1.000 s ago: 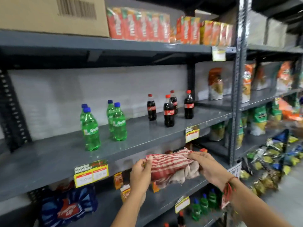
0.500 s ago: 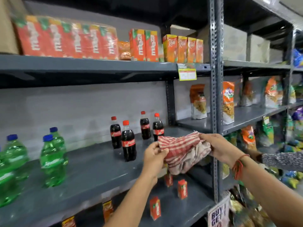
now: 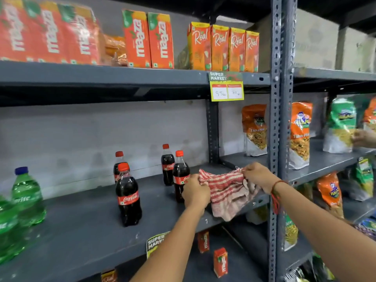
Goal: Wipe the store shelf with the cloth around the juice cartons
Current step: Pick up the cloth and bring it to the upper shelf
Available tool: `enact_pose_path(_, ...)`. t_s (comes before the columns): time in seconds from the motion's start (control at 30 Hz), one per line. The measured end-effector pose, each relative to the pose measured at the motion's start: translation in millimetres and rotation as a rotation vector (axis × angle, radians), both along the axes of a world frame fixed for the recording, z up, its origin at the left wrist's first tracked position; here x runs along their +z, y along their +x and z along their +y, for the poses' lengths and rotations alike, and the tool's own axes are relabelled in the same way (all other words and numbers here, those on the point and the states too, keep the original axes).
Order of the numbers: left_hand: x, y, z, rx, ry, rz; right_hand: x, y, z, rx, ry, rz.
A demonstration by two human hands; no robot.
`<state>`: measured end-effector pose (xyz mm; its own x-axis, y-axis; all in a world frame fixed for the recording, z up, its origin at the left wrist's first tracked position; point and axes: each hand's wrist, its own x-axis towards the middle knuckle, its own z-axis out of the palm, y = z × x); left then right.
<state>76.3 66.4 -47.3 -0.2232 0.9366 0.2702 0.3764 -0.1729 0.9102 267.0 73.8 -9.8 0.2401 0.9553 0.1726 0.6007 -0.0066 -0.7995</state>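
Both hands pinch the cloth; juice cartons sit straight up above the right grip, one shelf higher.

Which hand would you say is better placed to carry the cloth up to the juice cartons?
Probably the right hand: it grips the cloth almost beneath the Real cartons; the left hand sits lower, beside a cola bottle.

A crumpled red-and-white striped cloth overhangs the middle shelf's front edge; orange juice cartons stand upright on the upper shelf.
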Motion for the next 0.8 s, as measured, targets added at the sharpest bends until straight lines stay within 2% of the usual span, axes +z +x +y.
enact_pose_path(0.2, -4.2, 10.1, 17.4, 0.119, -0.036, 0.257, -16.0, 0.5, 28.6, -0.055, -0.028, -0.222)
enact_pose_path(0.4, -8.0, 18.7, 21.5, 0.206, -0.078, 0.47, -32.6, -1.3, 40.0, -0.103, -0.004, -0.289)
enact_pose_path(0.57, -10.6, 14.7, 25.9, 0.185, -0.071, 0.686, -35.4, 1.5, 42.5, -0.144, 0.008, -0.364)
enact_pose_path(0.67, -12.0, 12.2, 23.6, 0.184, -0.04, 0.721, -31.4, 2.0, 42.3, -0.174, 0.057, -0.363)
enact_pose_path(0.8, -12.6, 7.8, 13.6, 0.177, 0.064, 0.761, -27.9, 0.7, 37.6, -0.188, 0.175, -0.27)
